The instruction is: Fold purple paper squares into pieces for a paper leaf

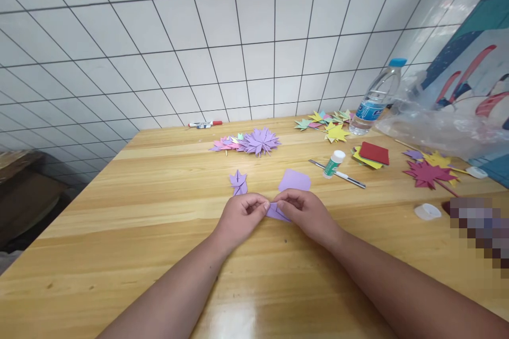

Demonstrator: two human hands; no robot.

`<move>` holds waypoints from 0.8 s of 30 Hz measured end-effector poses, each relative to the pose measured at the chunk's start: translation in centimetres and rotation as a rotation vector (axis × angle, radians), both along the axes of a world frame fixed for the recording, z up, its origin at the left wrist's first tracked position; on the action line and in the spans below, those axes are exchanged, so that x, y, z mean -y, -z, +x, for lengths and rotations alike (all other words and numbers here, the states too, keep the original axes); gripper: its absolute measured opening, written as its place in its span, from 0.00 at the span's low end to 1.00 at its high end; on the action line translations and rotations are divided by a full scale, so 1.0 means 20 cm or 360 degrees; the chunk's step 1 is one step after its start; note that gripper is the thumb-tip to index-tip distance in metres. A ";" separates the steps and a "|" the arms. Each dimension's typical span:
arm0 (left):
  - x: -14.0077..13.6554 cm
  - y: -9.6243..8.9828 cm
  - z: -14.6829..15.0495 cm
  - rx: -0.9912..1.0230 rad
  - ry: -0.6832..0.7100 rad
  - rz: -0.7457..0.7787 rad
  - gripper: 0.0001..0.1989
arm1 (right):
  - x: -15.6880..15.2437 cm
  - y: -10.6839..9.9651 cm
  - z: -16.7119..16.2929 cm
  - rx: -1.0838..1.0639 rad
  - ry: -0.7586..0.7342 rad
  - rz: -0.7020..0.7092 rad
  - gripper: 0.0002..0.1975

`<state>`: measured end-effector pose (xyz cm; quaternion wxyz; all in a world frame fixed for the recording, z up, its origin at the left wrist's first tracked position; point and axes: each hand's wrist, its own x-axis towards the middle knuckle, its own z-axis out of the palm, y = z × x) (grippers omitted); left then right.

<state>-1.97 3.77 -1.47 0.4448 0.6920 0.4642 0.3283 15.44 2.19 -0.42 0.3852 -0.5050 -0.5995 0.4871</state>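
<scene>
Between my two hands lies a small folded piece of purple paper [278,212], low over the wooden table [167,265]. My left hand [243,216] pinches its left end between thumb and index finger. The thumb and fingers of my right hand [308,214] press on its right part and hide some of it. Just beyond my right hand is a flat purple paper sheet [295,179] with rounded corners. A folded purple paper piece with pointed tips [238,182] lies beyond my left hand, its lower end close to my knuckles.
Purple pointed paper shapes [260,141] and markers [204,124] lie farther back. To the right are a glue stick [334,164], a craft knife [350,179], red and yellow paper [374,153], a water bottle [376,98], a dark red paper leaf [427,172] and a clear cap [428,212].
</scene>
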 end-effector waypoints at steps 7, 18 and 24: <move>0.01 0.01 0.00 -0.0052 0.0041 0.0030 0.11 | 0.00 0.03 -0.01 0.0111 0.0004 0.0071 0.09; 0.01 0.01 0.00 -0.0108 0.0048 0.0050 0.11 | 0.01 0.03 0.00 0.0338 -0.0034 0.0339 0.08; 0.00 0.01 0.00 0.0002 -0.0019 0.0004 0.11 | 0.01 0.05 -0.01 0.0213 0.0059 0.0189 0.07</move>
